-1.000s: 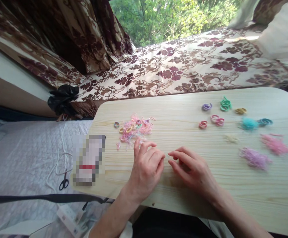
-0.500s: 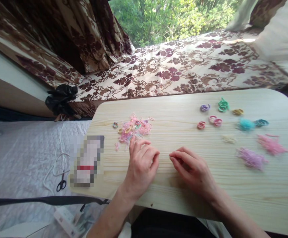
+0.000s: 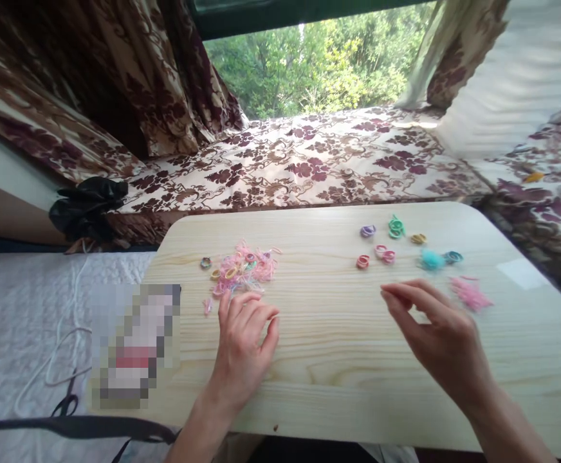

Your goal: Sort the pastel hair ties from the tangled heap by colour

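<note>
My left hand [image 3: 244, 337] hovers palm down at the near edge of a mixed pile of small, mostly pink elastic bands [image 3: 246, 269]. Its fingers are loosely bent and apart, with nothing seen in them. Thumb and forefinger of my right hand [image 3: 435, 328] are pinched together; anything between the tips is too small to make out. Beyond that hand lie a pink band pile [image 3: 471, 292], a turquoise band pile [image 3: 432, 259] and a blue hair tie [image 3: 453, 257]. The purple and pale yellow piles are hidden behind my right hand.
Farther back on the wooden table [image 3: 319, 360] are purple [image 3: 368, 230], green [image 3: 396, 226], yellow [image 3: 418, 238] and red hair ties [image 3: 362, 262]. A blurred-out flat object [image 3: 138, 347] rests at the left edge. Scissors [image 3: 65, 404] and a white cord [image 3: 75, 315] lie left of the table.
My right hand has moved right, away from my left hand, toward the sorted piles, and now covers the purple one. The view has shifted, with the table lower and more leftward.
</note>
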Demonstrator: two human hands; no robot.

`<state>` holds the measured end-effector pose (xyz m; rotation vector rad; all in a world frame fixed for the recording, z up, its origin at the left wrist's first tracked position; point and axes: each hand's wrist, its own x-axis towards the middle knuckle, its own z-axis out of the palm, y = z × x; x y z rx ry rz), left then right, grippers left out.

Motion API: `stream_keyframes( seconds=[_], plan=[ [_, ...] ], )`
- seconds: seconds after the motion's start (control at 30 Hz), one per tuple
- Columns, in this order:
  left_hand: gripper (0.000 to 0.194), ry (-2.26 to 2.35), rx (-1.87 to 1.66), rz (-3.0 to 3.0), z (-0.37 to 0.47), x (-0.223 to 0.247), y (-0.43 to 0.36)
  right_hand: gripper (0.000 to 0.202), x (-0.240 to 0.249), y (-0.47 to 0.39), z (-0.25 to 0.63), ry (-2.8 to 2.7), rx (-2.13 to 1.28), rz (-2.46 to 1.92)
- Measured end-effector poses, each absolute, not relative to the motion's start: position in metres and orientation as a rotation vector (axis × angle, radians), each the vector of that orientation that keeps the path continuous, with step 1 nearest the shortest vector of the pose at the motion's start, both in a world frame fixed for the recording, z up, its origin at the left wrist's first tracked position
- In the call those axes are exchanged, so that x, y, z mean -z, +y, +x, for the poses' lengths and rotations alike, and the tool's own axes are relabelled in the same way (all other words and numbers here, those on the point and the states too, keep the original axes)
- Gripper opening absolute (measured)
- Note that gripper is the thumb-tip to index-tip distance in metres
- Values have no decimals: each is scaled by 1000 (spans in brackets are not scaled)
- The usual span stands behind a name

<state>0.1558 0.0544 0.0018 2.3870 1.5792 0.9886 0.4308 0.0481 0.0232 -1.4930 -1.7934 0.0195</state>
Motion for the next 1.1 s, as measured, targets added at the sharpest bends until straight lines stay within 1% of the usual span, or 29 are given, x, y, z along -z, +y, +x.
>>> stream_keyframes(
  seconds=[0.13, 0.3, 0.47, 0.67, 0.83, 0.93, 1.03, 1.1],
  plan=[
    [14, 1567, -988, 2396, 154, 1, 54, 19, -29, 65, 485, -1741, 282, -1761],
    [12, 1562, -983, 2403, 153, 3, 52, 15, -27, 88, 527, -1731, 368, -1922],
    [12, 1602, -947, 2428, 147, 4, 50, 17, -20, 98, 543, -1725, 362, -2023],
    [13, 1635, -906, 2440, 146, 5, 51, 22, -16, 99, 547, -1715, 258, -2189],
    [13, 1669, -896, 2449, 138, 11, 57, 25, -23, 91, 542, -1674, 249, -2300],
    [13, 1715, -889, 2451, 131, 12, 59, 33, -30, 80, 523, -1688, 243, -2231],
    [14, 1833, -846, 2363, 123, 7, 59, 41, -24, 67, 485, -1818, 224, -1917],
    [14, 1899, -814, 2310, 119, 3, 59, 37, -13, 58, 452, -1939, 68, -1692]
  ],
)
